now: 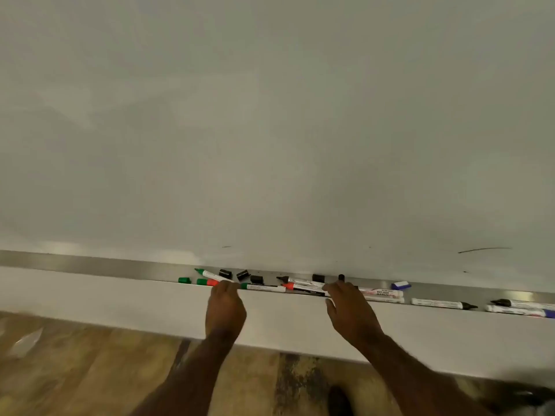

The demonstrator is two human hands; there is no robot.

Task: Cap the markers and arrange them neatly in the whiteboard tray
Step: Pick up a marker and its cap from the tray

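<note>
Reaching over the front lip of the whiteboard tray, the person had both hands down among the loose markers, and the spread of the two arms looked chosen so that each could work its own patch. The left hand had its fingers curled at the end of a green marker, which lay tilted with its bare tip pointing up and away to the left; it seemed to be pinching the barrel, most likely to lift it for capping. The right hand was well apart from the left, thumb out to the side and fingers bent down onto the pile of white barrels where a red-tipped marker and a black-tipped marker crossed; whether it had closed on one or was only touching them, I could not tell, since the fingertips were hidden behind the lip. Every marker was in the tray but none was neat: several black caps sat loose along the back, a green cap lay alone to the left, a blue cap lay to the right, and more markers trailed off beyond it. Judging by so many bare tips, the capping had hardly begun, and matching colours to caps would be the slow part
</note>
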